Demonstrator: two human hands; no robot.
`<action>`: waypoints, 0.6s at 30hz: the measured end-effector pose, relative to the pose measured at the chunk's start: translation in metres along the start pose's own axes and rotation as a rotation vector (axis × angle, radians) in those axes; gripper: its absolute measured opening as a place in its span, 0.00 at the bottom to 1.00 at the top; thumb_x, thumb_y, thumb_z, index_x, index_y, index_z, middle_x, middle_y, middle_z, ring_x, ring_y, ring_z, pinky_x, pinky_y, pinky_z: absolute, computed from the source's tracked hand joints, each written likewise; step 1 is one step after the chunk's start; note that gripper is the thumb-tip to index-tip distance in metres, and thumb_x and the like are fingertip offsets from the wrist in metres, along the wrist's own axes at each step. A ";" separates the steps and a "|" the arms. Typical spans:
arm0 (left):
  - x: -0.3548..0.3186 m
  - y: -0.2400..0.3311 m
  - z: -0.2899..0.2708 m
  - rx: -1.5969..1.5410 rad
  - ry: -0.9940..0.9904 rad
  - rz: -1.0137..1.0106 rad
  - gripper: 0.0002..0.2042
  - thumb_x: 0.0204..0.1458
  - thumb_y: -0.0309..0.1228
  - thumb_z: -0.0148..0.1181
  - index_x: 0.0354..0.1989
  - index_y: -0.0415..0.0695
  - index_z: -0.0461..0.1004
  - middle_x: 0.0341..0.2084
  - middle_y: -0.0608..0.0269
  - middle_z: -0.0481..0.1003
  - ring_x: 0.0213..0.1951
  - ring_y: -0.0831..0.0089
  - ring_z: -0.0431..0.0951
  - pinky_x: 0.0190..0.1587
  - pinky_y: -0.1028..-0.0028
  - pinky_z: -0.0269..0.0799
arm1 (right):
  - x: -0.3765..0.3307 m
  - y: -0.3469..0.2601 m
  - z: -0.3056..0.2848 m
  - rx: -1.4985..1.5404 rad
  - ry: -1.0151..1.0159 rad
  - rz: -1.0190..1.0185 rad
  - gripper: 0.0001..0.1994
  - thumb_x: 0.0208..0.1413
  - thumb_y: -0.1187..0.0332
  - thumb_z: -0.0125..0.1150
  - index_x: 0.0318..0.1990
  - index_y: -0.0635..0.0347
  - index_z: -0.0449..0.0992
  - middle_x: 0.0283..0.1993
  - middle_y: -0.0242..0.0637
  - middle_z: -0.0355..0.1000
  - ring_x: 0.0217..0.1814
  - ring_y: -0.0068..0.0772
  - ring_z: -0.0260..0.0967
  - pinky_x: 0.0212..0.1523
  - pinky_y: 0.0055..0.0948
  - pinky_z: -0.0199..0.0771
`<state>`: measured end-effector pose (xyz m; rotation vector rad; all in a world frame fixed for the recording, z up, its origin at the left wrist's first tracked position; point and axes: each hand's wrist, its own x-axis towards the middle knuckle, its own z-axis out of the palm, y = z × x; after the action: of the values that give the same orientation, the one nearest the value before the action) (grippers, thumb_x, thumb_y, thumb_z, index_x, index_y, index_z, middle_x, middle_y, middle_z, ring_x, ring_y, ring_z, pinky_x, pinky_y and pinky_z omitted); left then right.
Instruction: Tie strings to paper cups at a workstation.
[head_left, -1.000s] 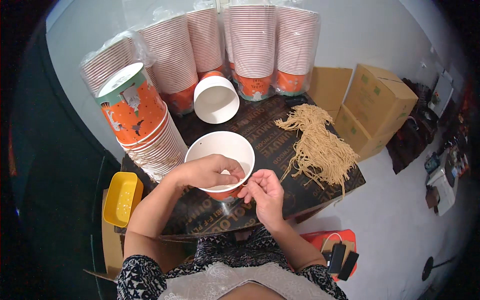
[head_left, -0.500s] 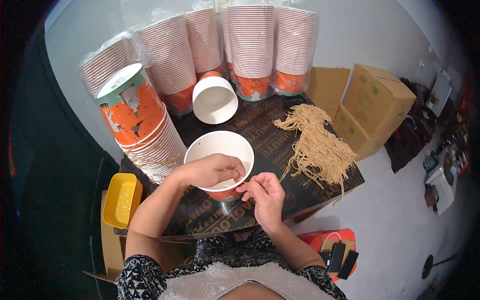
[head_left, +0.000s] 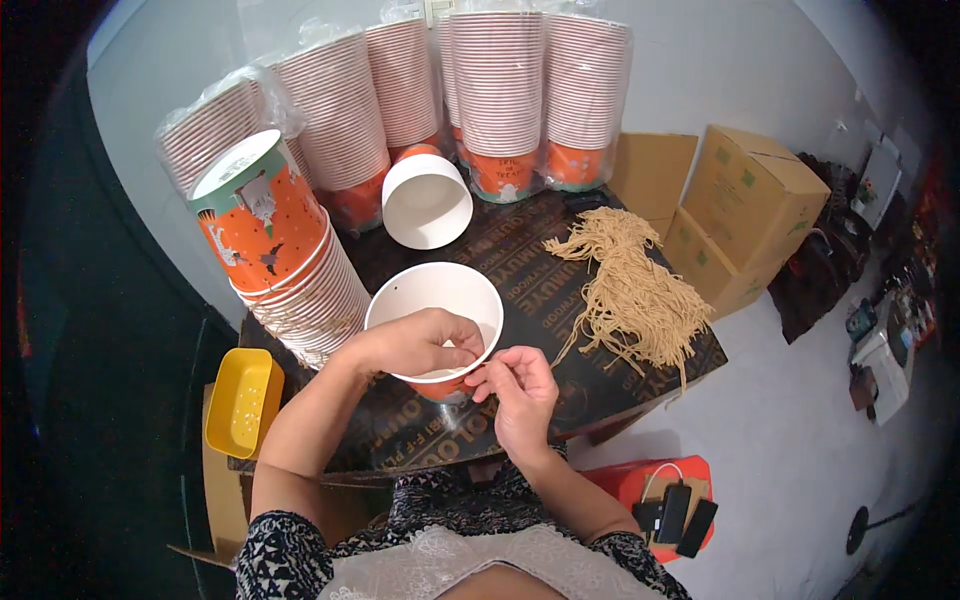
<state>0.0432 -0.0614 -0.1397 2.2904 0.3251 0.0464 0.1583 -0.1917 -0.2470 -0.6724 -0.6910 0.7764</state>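
A white-lined paper bucket (head_left: 440, 290) with an orange outside stands upright on the dark board table in front of me, a small hole showing near its far left rim. My left hand (head_left: 432, 340) reaches over the near rim into it, fingers curled together against the inner right wall; what they hold is hidden. Just outside that same wall my right hand (head_left: 518, 390) pinches a thin cord, its fingertips close to the rim. To the right lies a loose bundle of tan paper cords (head_left: 640, 300).
At left leans a stack of orange buckets (head_left: 265, 230) with cords along its side. Behind are plastic-wrapped bucket stacks (head_left: 497, 90) and a tipped bucket (head_left: 428, 205). A yellow tray (head_left: 242, 400) sits at the left edge, cardboard boxes (head_left: 755, 200) at right, a red stool (head_left: 690, 475) below.
My right hand has shifted slightly left, nearer the bucket's wall. The left hand stays inside the bucket, almost unmoved.
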 end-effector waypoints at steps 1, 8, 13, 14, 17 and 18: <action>0.000 0.000 0.000 0.000 0.000 0.000 0.08 0.56 0.28 0.58 0.39 0.38 0.78 0.30 0.60 0.79 0.35 0.72 0.76 0.44 0.70 0.70 | 0.000 0.000 0.000 0.000 0.000 0.000 0.03 0.64 0.79 0.54 0.42 0.63 0.68 0.32 0.39 0.76 0.33 0.26 0.77 0.30 0.21 0.75; 0.004 -0.001 0.002 0.051 -0.003 0.014 0.06 0.55 0.28 0.56 0.35 0.37 0.76 0.27 0.58 0.77 0.33 0.71 0.75 0.40 0.70 0.71 | 0.000 0.002 -0.003 0.007 -0.007 0.022 0.03 0.64 0.78 0.53 0.42 0.63 0.68 0.31 0.37 0.74 0.28 0.24 0.73 0.27 0.19 0.72; -0.009 0.010 -0.001 0.102 0.105 -0.059 0.07 0.55 0.29 0.56 0.33 0.37 0.74 0.25 0.55 0.76 0.31 0.70 0.75 0.38 0.69 0.71 | -0.005 -0.007 -0.007 -0.097 -0.026 0.178 0.03 0.65 0.75 0.53 0.44 0.63 0.70 0.28 0.29 0.69 0.23 0.16 0.64 0.23 0.17 0.64; -0.011 0.015 -0.001 0.062 0.138 -0.107 0.06 0.54 0.28 0.57 0.32 0.36 0.74 0.25 0.56 0.75 0.30 0.71 0.75 0.37 0.69 0.71 | -0.006 -0.005 -0.012 -0.252 -0.057 0.130 0.03 0.65 0.75 0.54 0.43 0.64 0.71 0.28 0.26 0.69 0.25 0.14 0.63 0.24 0.16 0.63; -0.011 0.008 0.008 -0.051 0.249 -0.078 0.05 0.53 0.26 0.58 0.29 0.36 0.73 0.25 0.58 0.75 0.30 0.73 0.74 0.36 0.71 0.71 | -0.008 -0.005 -0.016 -0.457 -0.102 0.003 0.04 0.65 0.74 0.55 0.42 0.65 0.73 0.29 0.22 0.68 0.28 0.10 0.61 0.28 0.15 0.62; -0.013 0.006 0.013 -0.123 0.330 -0.002 0.05 0.52 0.24 0.58 0.27 0.36 0.72 0.26 0.59 0.75 0.30 0.75 0.74 0.36 0.72 0.70 | -0.008 -0.006 -0.014 -0.504 -0.120 -0.074 0.04 0.65 0.74 0.56 0.40 0.66 0.74 0.29 0.20 0.68 0.29 0.08 0.61 0.30 0.14 0.62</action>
<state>0.0337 -0.0778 -0.1426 2.1567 0.4796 0.4347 0.1673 -0.2052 -0.2530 -1.0549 -1.0309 0.5782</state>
